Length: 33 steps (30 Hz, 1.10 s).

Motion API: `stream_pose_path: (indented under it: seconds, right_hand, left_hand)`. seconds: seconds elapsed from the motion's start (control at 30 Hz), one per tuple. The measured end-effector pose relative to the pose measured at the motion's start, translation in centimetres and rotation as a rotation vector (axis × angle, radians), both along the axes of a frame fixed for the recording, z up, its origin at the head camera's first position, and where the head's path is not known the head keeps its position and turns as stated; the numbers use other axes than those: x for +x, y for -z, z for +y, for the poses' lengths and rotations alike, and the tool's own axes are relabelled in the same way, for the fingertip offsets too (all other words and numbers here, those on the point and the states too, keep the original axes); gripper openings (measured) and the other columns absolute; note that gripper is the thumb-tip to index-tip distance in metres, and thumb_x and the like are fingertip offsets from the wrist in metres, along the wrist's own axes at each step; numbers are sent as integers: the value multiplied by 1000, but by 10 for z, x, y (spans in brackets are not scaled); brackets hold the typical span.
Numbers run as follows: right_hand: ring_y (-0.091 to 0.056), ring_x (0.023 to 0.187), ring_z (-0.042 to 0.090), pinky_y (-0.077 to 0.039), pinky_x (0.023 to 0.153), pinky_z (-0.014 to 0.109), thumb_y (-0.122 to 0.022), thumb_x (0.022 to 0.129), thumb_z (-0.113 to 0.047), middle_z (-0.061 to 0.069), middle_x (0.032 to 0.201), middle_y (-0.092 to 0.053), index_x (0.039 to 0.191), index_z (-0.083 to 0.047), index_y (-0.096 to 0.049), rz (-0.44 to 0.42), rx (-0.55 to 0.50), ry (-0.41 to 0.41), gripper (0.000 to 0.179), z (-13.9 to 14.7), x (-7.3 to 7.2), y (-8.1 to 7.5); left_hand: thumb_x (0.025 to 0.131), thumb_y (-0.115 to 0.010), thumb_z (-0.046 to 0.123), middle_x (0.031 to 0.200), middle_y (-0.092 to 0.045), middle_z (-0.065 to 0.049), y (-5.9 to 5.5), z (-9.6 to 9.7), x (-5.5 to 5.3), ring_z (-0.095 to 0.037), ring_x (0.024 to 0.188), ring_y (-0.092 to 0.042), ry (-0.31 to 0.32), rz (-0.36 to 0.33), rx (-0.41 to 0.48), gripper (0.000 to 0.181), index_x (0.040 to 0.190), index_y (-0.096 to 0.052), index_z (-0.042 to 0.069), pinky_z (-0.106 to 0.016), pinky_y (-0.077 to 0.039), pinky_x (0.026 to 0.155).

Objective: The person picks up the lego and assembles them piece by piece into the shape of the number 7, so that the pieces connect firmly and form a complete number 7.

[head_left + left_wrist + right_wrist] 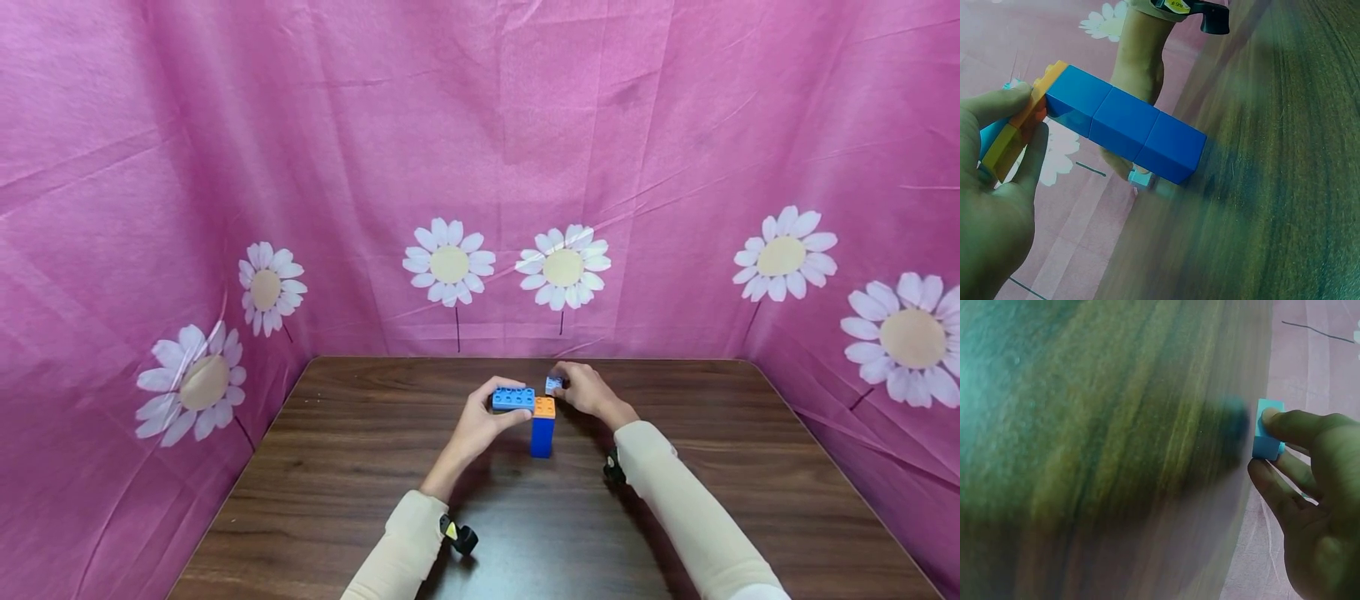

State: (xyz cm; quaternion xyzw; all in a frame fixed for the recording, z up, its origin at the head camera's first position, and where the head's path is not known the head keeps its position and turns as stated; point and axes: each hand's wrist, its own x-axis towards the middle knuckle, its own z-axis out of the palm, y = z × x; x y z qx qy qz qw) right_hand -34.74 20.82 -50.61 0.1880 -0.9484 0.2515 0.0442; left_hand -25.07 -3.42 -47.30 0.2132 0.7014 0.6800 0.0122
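Note:
A column of dark blue bricks (pixel 542 437) stands upright, capped by an orange brick (pixel 544 407). Beside the orange cap, a light blue eight-stud brick (pixel 513 398) juts left, with my left hand (pixel 480 423) pinching this top part between thumb and fingers. The left wrist view shows several stacked blue bricks (pixel 1125 122), plus an orange brick (pixel 1038 97) and a yellow brick (pixel 1002 150) between the fingers. Whether the column's foot touches the table cannot be told. Behind and right of it, my right hand (pixel 588 390) pinches a small light blue brick (pixel 1267 429) by thumb and fingertips.
Under both hands lies a dark wood-grain table (pixel 345 500). A pink cloth (pixel 495 125) with printed white daisies hangs around its back and both sides. Each wrist carries a small black camera, such as the left wrist camera (pixel 465 540).

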Motion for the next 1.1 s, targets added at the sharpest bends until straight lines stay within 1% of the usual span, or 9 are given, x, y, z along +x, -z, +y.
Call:
stream_pose_path:
  seconds: [0.03, 0.1, 0.23, 0.33, 0.47, 0.57, 0.77, 0.9, 1.1]
  right_hand:
    - [-65, 101, 27, -53, 88, 48, -75, 87, -16, 11, 109, -70, 114, -6, -66, 7, -4, -3, 30, 0, 1, -1]
    - [-65, 98, 25, -54, 86, 47, -75, 87, -18, 9, 107, -70, 114, -8, -66, 12, -14, -1, 30, 1, 2, -2]
    - [-64, 92, 21, -54, 82, 43, -75, 87, -21, 6, 103, -69, 114, -11, -66, 14, -15, 4, 30, 2, 3, -4]
    - [-63, 89, 18, -54, 80, 41, -75, 87, -23, 4, 102, -69, 113, -12, -66, 25, -19, -2, 31, 3, 3, -5]
    - [-63, 87, 16, -55, 77, 39, -75, 86, -23, 2, 101, -68, 112, -13, -67, 46, -44, -15, 29, 4, 6, -8]
    - [-63, 86, 15, -55, 77, 38, -75, 86, -23, 2, 101, -69, 111, -14, -68, 51, -70, -24, 27, 4, 9, -12]
    - [-64, 86, 14, -55, 77, 36, -75, 86, -21, 1, 101, -68, 110, -14, -69, 59, -101, -26, 26, 8, 16, -17]
    - [-64, 85, 14, -56, 78, 36, -74, 86, -19, 1, 102, -68, 111, -13, -69, 64, -110, -40, 26, 11, 19, -19]
    - [-64, 84, 14, -55, 76, 35, -75, 85, -19, 2, 100, -68, 112, -14, -70, 120, -117, -65, 28, 15, 23, -24]
  left_hand:
    - [82, -79, 9, 118, -65, -12, 4, 1, -2, -12, 97, -62, -6, 2, 0, 47, 125, -61, 5, -26, -54, 83]
    - [82, -80, 10, 118, -66, -11, 6, 2, -3, -12, 97, -63, -16, 11, 8, 47, 125, -61, 8, -26, -54, 83]
    - [81, -80, 12, 116, -66, -9, 7, 2, -2, -14, 96, -63, -18, 26, 17, 44, 122, -64, 13, -26, -55, 82]
    - [81, -81, 14, 116, -66, -8, 7, 3, -2, -15, 96, -64, -13, 39, 25, 43, 120, -64, 14, -26, -55, 81]
    - [80, -82, 16, 115, -66, -7, 7, 3, -2, -15, 96, -63, -12, 45, 31, 44, 121, -64, 12, -27, -55, 81]
    - [80, -82, 15, 114, -66, -7, 7, 3, -2, -14, 96, -63, -15, 48, 34, 47, 122, -63, 9, -26, -55, 80]
    - [80, -82, 16, 114, -67, -9, 9, 4, -2, -13, 94, -64, -20, 52, 34, 50, 124, -61, 4, -25, -55, 79]
    - [80, -81, 16, 115, -66, -9, 9, 4, -2, -14, 94, -63, -8, 44, 33, 49, 124, -61, 6, -26, -55, 79]
    - [81, -80, 11, 115, -66, -10, 9, 4, -2, -12, 94, -62, -19, 27, 28, 46, 124, -62, 10, -25, -55, 79]
